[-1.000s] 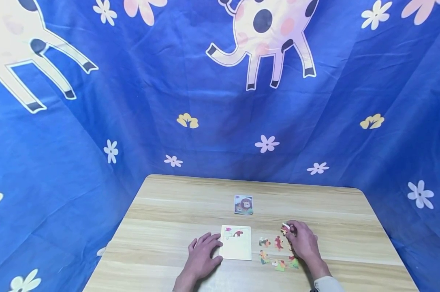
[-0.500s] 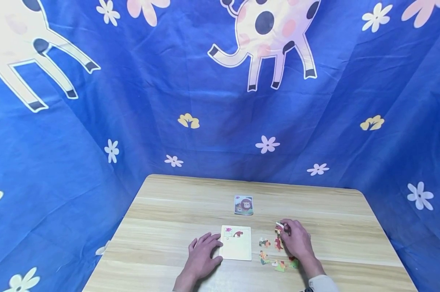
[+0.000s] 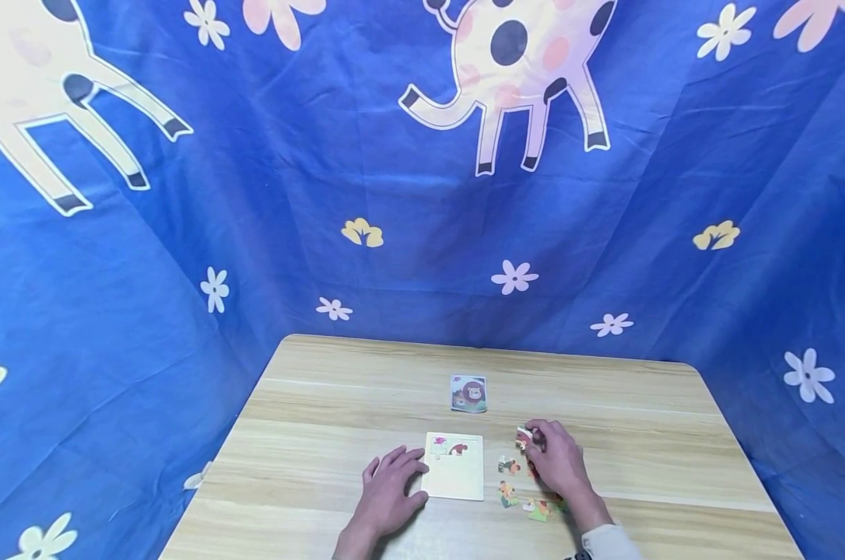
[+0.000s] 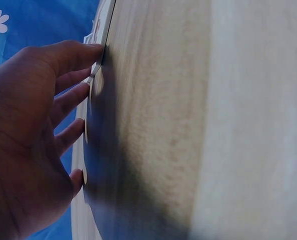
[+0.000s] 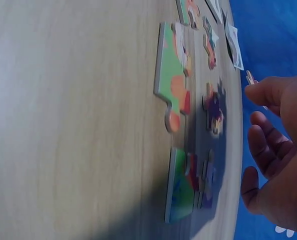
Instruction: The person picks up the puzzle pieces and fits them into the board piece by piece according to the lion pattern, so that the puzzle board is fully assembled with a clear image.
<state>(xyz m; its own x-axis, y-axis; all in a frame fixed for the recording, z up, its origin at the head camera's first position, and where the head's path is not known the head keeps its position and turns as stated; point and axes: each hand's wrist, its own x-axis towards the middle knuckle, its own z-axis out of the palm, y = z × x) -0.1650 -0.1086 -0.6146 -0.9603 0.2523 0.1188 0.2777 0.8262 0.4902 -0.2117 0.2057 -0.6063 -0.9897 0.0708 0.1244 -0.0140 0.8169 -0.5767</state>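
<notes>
A square puzzle board [image 3: 454, 481] lies on the table, with a few pieces set along its top edge. My left hand [image 3: 386, 499] rests on the table to its left, fingers spread and loosely bent, the thumb and fingertips at the board's left edge. Thumb and fingers of my right hand [image 3: 559, 460] pinch a dark red and white puzzle piece [image 3: 524, 439], held up off the table. Beneath and beside that hand lie several loose puzzle pieces [image 3: 509, 465], some hidden by it. In the right wrist view a green-cornered puzzle piece [image 5: 169, 75] lies nearest.
A small picture card [image 3: 468, 394] with a lion lies beyond the board. The wooden table [image 3: 338, 389] ends at a blue curtain [image 3: 422, 295] printed with animals and flowers, which hangs behind and at both sides.
My right hand has moved left with the pinched puzzle piece, passing above the loose pieces toward the board. My left hand and the board have stayed in place.
</notes>
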